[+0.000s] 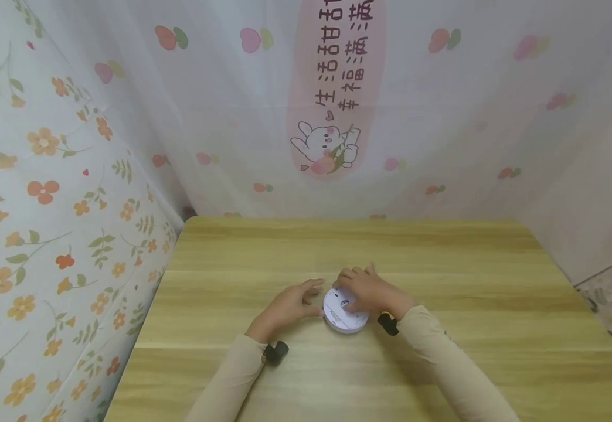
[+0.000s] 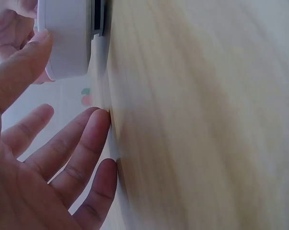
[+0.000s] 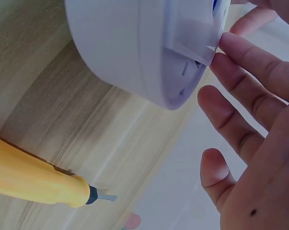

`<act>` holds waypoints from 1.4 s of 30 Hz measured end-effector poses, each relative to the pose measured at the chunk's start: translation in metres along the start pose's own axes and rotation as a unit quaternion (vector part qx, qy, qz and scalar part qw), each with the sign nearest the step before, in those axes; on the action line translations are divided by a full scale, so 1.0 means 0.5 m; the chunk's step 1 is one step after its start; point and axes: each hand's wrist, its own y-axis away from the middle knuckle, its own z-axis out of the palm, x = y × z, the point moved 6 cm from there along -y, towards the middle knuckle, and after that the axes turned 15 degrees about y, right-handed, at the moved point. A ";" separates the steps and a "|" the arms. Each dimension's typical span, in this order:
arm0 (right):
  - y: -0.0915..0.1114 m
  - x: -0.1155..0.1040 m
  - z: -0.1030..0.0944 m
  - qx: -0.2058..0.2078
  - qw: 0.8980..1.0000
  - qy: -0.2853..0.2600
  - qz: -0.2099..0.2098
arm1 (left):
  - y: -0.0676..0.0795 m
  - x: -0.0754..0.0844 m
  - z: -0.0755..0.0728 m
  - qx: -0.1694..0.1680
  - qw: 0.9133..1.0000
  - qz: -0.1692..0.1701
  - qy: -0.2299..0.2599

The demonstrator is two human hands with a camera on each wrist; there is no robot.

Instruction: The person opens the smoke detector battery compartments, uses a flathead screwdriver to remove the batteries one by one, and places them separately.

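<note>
A round white device (image 1: 340,319) that looks like a smoke alarm sits on the wooden table, its printed face up. My left hand (image 1: 290,308) is on its left, thumb (image 2: 34,50) against the side wall and the other fingers spread apart. From above, my right hand (image 1: 366,290) reaches over the face. In the right wrist view its fingertips pinch the edge of a thin white flap (image 3: 194,40) raised from the face; the thumb's contact is partly hidden. A yellow screwdriver (image 3: 43,177) with a short metal tip lies on the table beside the device.
The wooden table (image 1: 253,252) reaches back to a white curtain (image 1: 221,117) with fruit prints and writing. A flowered cloth (image 1: 68,223) hangs along the left side. Both wrists wear small black cameras.
</note>
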 end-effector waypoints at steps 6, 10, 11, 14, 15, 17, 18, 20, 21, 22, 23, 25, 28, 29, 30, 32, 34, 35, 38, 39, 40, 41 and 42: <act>0.004 0.000 -0.006 0.001 1.000 -0.015 -0.002 | -0.004 0.007 0.001 -0.002 1.000 0.004 -0.001; 0.007 -0.001 -0.008 0.007 1.000 -0.013 -0.007 | -0.005 0.011 0.004 -0.007 1.000 0.007 -0.003; 0.008 -0.001 -0.009 0.008 1.000 -0.011 -0.008 | -0.005 0.012 0.005 -0.007 1.000 0.008 -0.004; 0.010 -0.002 -0.012 0.014 1.000 -0.006 -0.010 | -0.007 0.012 0.008 -0.010 1.000 0.008 -0.006; 0.011 -0.002 -0.012 0.015 1.000 -0.005 -0.010 | -0.008 0.013 0.009 -0.011 1.000 0.008 -0.005; 0.013 -0.002 -0.013 0.019 1.000 -0.003 -0.011 | -0.010 0.013 0.011 -0.014 1.000 0.009 -0.008; 0.014 -0.002 -0.013 0.021 1.000 -0.003 -0.011 | -0.011 0.013 0.013 -0.016 1.000 0.009 -0.009; 0.016 -0.002 -0.013 0.024 1.000 -0.003 -0.011 | -0.012 0.015 0.015 -0.019 1.000 0.012 -0.012; 0.016 -0.001 -0.013 0.026 1.000 -0.003 -0.009 | -0.012 0.017 0.016 -0.022 1.000 0.015 -0.012; 0.017 0.000 -0.013 0.028 1.000 -0.004 -0.007 | -0.012 0.018 0.016 -0.023 0.999 0.017 -0.013; 0.019 0.000 -0.013 0.031 1.000 -0.004 -0.004 | -0.012 0.020 0.017 -0.025 0.999 0.019 -0.013; 0.021 0.003 -0.013 0.036 0.999 -0.004 0.001 | -0.012 0.022 0.019 -0.026 0.999 0.020 -0.016; 0.025 0.006 -0.011 0.042 0.999 0.000 0.009 | -0.013 0.024 0.023 -0.027 0.999 0.020 -0.018; 0.026 0.007 -0.009 0.043 0.999 0.003 0.012 | -0.014 0.024 0.025 -0.027 0.999 0.020 -0.018; 0.026 0.008 -0.008 0.043 0.999 0.005 0.014 | -0.014 0.024 0.026 -0.028 0.999 0.019 -0.018; 0.028 0.009 -0.006 0.043 0.999 0.009 0.019 | -0.013 0.026 0.028 -0.029 0.999 0.019 -0.019; 0.029 0.010 -0.004 0.045 0.999 0.010 0.024 | -0.013 0.027 0.029 -0.030 0.999 0.018 -0.023; 0.030 0.010 -0.003 0.045 0.999 0.009 0.028 | -0.013 0.027 0.030 -0.031 0.999 0.018 -0.023; 0.034 0.011 -0.001 0.050 0.998 0.007 0.039 | -0.012 0.030 0.033 -0.036 0.999 0.020 -0.026; 0.035 0.012 -0.001 0.051 0.998 0.007 0.044 | -0.012 0.030 0.034 -0.037 0.999 0.019 -0.027; 0.037 0.011 -0.002 0.053 0.997 0.008 0.048 | -0.012 0.031 0.035 -0.039 0.999 0.019 -0.028; 0.038 0.011 -0.002 0.054 0.997 0.010 0.052 | -0.012 0.031 0.036 -0.041 0.999 0.020 -0.029; 0.040 0.011 -0.002 0.055 0.997 0.014 0.055 | -0.011 0.032 0.037 -0.042 0.998 0.019 -0.032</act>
